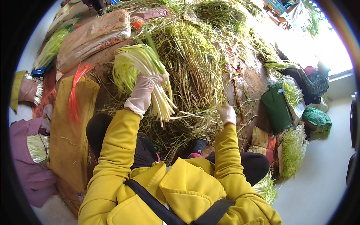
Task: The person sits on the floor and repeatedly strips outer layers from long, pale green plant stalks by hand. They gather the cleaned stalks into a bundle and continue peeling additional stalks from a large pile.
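Observation:
In my gloved left hand (144,92) is a bunch of blanched chives (140,60), gripped around the pale stalks. Their yellow-green leaves curl over to the left and the white ends hang down to the right. My right hand (227,113), also in a pale glove, is lower and farther right, at the edge of a big heap of loose stalks and leaves (191,60). Its fingers look curled in; whether a strand is between them is too small to make out. Red plastic strips (77,93) lie to the left of my left arm.
A long yellow-brown package (71,138) lies at my left, with a large wrapped bale (93,37) beyond it. Purple cloth (30,165) wraps more stalks at far left. On the right are a green bag (277,107) and bundled greens (294,153). Another person (315,80) sits at far right.

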The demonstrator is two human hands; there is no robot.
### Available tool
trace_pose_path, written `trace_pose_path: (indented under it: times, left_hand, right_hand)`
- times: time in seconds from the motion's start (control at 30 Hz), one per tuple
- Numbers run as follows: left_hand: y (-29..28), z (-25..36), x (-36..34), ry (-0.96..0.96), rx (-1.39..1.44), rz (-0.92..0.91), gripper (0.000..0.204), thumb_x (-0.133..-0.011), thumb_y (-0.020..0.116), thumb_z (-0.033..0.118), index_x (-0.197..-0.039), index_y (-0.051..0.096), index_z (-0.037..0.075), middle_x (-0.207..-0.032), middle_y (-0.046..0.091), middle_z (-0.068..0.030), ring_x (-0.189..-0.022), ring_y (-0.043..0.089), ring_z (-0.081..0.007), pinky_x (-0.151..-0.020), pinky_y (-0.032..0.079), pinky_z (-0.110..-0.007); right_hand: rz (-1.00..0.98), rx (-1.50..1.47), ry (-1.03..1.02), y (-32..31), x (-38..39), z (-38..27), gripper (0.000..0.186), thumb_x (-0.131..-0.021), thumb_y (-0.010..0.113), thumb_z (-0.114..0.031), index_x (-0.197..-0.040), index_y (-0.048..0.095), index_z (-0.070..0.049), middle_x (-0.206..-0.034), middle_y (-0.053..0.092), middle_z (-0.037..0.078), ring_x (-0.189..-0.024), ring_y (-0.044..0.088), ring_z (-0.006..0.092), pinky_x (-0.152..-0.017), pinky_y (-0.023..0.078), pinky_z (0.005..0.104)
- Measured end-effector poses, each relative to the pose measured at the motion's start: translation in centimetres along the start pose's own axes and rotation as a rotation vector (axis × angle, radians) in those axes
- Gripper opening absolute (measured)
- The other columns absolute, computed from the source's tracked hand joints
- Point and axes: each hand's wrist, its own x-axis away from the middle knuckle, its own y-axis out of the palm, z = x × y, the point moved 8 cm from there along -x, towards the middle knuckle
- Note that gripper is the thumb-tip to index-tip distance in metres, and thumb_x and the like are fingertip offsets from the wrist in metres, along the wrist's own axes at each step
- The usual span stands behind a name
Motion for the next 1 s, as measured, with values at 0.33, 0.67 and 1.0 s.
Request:
trace_pose_path:
  times: [0.33,0.67,1.0]
  left_hand:
    - [1.7,-2.4,0.7,-0.129,-0.193,-0.054,0.02,-0.081,0.07,0.0,-0.1,0.065,0.002,-0.083,0.066,-0.0033,-0.073,0.062,-0.0131,-0.065,0.051,-0.025]
    - [3.3,-4.1,1.0,-0.182,-0.127,-0.127,0.016,-0.081,0.073,0.005,-0.095,0.065,0.001,-0.079,0.068,-0.0071,-0.062,0.063,-0.0146,-0.056,0.053,-0.027]
    - [1.0,-5.1,1.3,-0.322,-0.117,-0.143,0.03,-0.081,0.067,0.003,-0.111,0.065,-0.002,-0.083,0.068,-0.009,-0.068,0.061,-0.0132,-0.064,0.052,-0.026]
  right_hand:
    - [-0.429,-1.22,-0.368,-0.6,5.9,-19.7,0.012,-0.085,0.069,-0.016,-0.091,0.071,-0.006,-0.066,0.064,-0.002,-0.049,0.044,0.0035,-0.044,0.037,0.0195]
    - [-0.394,-0.887,-0.388,-0.8,6.4,-20.2,0.018,-0.088,0.068,-0.019,-0.097,0.07,-0.003,-0.071,0.065,0.0,-0.055,0.049,0.0051,-0.049,0.04,0.0181]
    - [-0.026,-1.59,-0.257,-8.2,2.7,-7.1,0.012,-0.088,0.065,-0.02,-0.085,0.067,-0.009,-0.053,0.045,-0.008,-0.04,0.035,0.002,-0.034,0.026,0.0184]
